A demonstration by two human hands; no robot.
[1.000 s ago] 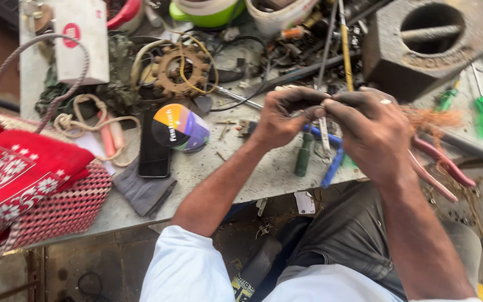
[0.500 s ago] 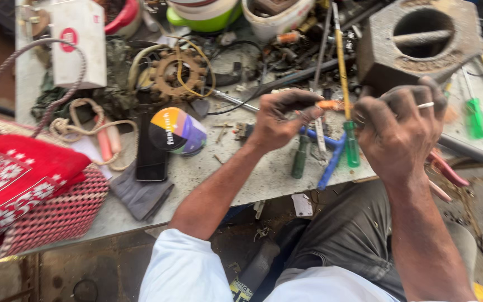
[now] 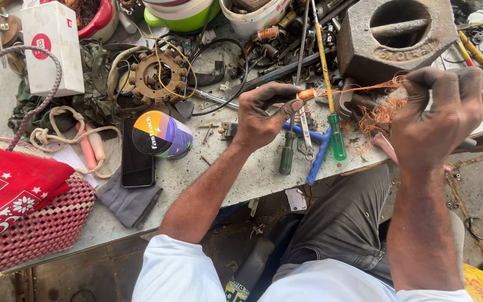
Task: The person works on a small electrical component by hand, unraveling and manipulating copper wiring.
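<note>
A small coil of copper wire (image 3: 307, 94) is being pinched in the left hand (image 3: 264, 114), above the middle of the cluttered workbench (image 3: 197, 179). A thin strand (image 3: 359, 88) is running taut rightward to the right hand (image 3: 440, 114), whose fingers are clenching it, apparently keeping tension for unwinding. Loose copper wire (image 3: 378, 114) is bunching beneath. Green-handled screwdrivers (image 3: 337, 137) are lying just below, a heavy metal block (image 3: 403, 36) farther away.

Two green-handled screwdrivers (image 3: 287, 152), one black phone (image 3: 136, 154), one white box (image 3: 52, 47), one woven basket (image 3: 46, 229).
</note>
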